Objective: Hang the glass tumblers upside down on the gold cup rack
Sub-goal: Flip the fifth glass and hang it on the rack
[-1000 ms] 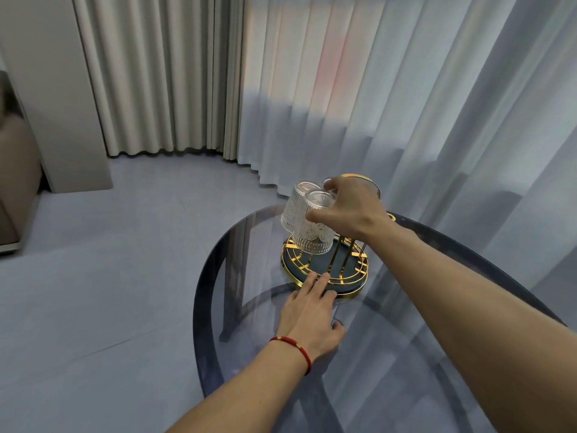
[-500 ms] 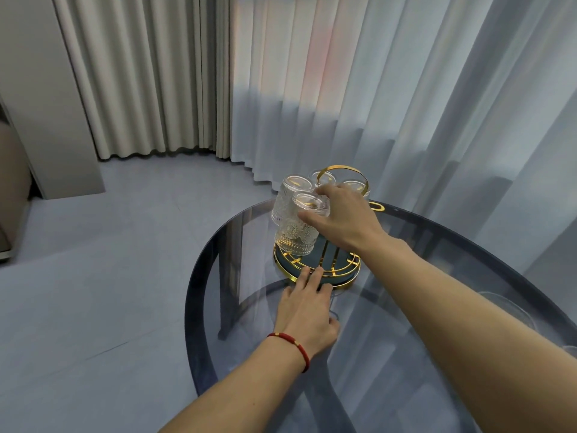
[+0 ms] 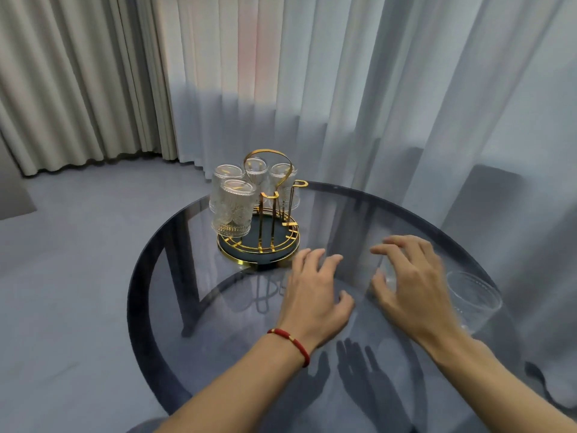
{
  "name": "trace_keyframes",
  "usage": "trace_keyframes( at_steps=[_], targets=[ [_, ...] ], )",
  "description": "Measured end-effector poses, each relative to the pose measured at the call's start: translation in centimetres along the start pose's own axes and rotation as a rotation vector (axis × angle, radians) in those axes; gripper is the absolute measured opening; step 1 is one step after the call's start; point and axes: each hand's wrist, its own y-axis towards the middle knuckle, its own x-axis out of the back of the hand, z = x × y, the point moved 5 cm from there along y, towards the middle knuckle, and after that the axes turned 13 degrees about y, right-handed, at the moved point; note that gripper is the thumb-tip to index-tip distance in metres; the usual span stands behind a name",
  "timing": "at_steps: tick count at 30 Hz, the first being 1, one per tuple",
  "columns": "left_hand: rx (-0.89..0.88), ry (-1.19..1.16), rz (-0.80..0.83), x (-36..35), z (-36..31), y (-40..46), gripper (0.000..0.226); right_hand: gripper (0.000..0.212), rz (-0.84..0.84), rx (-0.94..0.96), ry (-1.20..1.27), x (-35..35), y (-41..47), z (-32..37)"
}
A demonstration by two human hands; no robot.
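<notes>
The gold cup rack [image 3: 271, 214] with a dark round base stands at the far side of the round glass table [image 3: 187, 307]. Several ribbed glass tumblers hang upside down on it; the nearest tumbler [image 3: 232, 209] is at the front left. Two gold prongs at the front right are bare. Another tumbler [image 3: 471, 300] stands upright on the table at the right. My right hand [image 3: 412, 285] hovers just left of it, fingers spread, holding nothing. My left hand [image 3: 315, 295], with a red bracelet at the wrist, rests open on the glass just in front of the rack's base.
Sheer white curtains [image 3: 406, 104] hang right behind the table and touch its far right edge. Beige curtains [image 3: 78, 82] hang at the back left. Grey floor [image 3: 62, 276] lies to the left. Dark table legs show through the glass top.
My right hand has let go of the front-left tumbler, now hanging on the rack, and moved back right toward the upright tumbler. My left hand has slid right, off the rack's base.
</notes>
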Motion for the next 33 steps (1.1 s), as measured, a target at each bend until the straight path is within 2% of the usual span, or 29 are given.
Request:
trace_keyframes(
  at_steps=[3, 6, 9, 13, 17, 19, 23, 25, 27, 30, 33],
  targets=[
    [0.006, -0.04, -0.017, -0.2, -1.7, -0.9, 0.057, 0.043, -0.021, -0.174, -0.208, 2.8, -3.1, -3.6],
    [0.0, -0.073, 0.004, -0.5, -2.9, -1.8, 0.054, 0.066, 0.029, -0.428, -0.281, 3.9, -4.5, -6.3],
    [-0.007, -0.09, 0.046, -0.6, -3.6, -2.2, 0.053, 0.087, 0.015, -0.609, -0.05, 4.3, -5.3, -8.1],
    [0.016, -0.15, 0.059, -0.4, -3.8, -2.1, 0.05, 0.102, -0.123, -0.726, 0.258, 4.5, -6.3, -10.0],
    [0.023, -0.188, 0.087, -0.7, -3.8, -2.3, 0.049, 0.103, -0.217, -0.896, 0.436, 4.9, -6.8, -11.1],
    [-0.003, -0.203, 0.109, -0.9, -3.9, -2.4, 0.05, 0.093, -0.253, -0.844, 0.378, 5.6, -6.5, -10.7],
    [0.017, -0.346, 0.183, -1.0, -4.0, -2.2, 0.056, 0.076, -0.32, -0.46, 0.353, 6.9, -4.9, -6.8],
    [0.105, -0.588, 0.303, -1.0, -4.0, -2.1, 0.064, 0.078, -0.222, -0.291, 0.419, 6.0, -4.4, -4.1],
    [0.128, -0.765, 0.371, -0.8, -4.3, -2.1, 0.072, 0.086, -0.033, -0.155, 0.486, 4.1, -4.4, -1.5],
    [0.094, -0.675, 0.275, 0.1, -3.7, -1.9, 0.075, 0.099, 0.133, 0.002, 0.466, 1.5, -4.5, 1.1],
    [0.219, -0.745, 0.238, 1.0, -1.9, -1.6, 0.066, 0.107, 0.184, -0.059, 0.538, 0.3, -4.0, 1.9]
  ],
)
